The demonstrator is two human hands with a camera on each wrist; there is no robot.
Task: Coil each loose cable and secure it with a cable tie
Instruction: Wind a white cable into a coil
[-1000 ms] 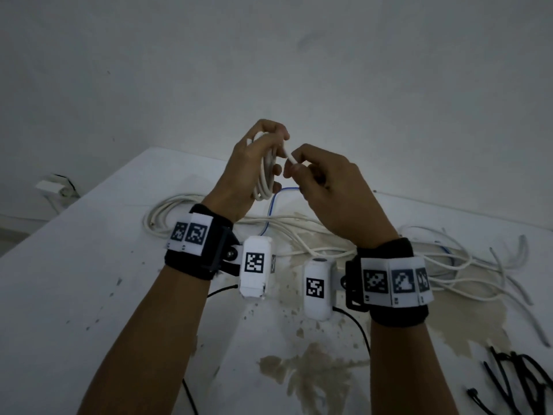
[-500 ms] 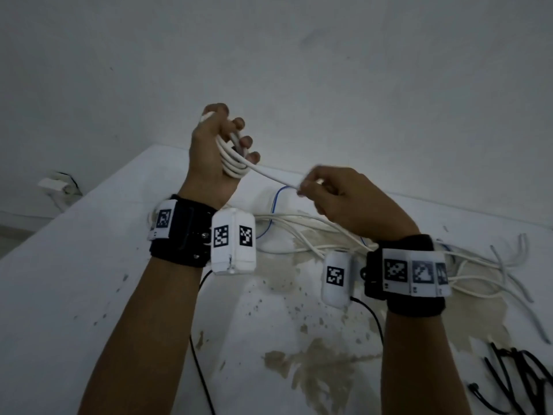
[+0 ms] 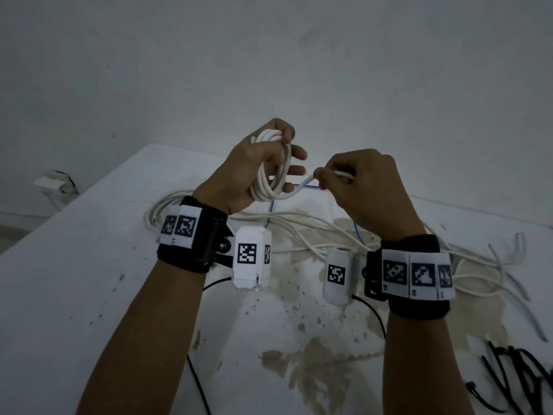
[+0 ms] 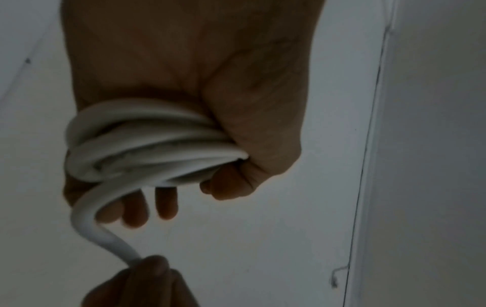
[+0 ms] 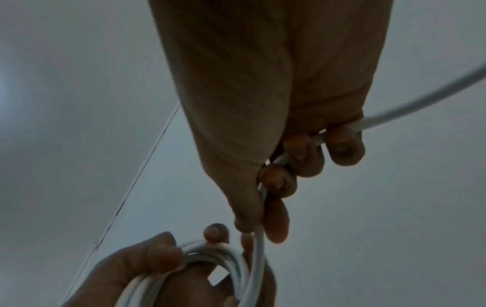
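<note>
Both hands are raised above the stained white worktop (image 3: 89,295), with open air and a bare grey wall (image 3: 299,55) beyond them. The left hand (image 3: 248,172) grips a coiled white cable (image 3: 270,187); the right hand (image 3: 365,193), just beside it, pinches the cable's free run. Loose white cables (image 3: 314,235) sprawl below both hands; black cable ties (image 3: 514,381) lie near the worktop's right edge.

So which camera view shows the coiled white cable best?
The left wrist view: the white cable coil fills the frame, its loops distinct. The head view shows it small in the left hand; the right wrist view shows only part.
</note>
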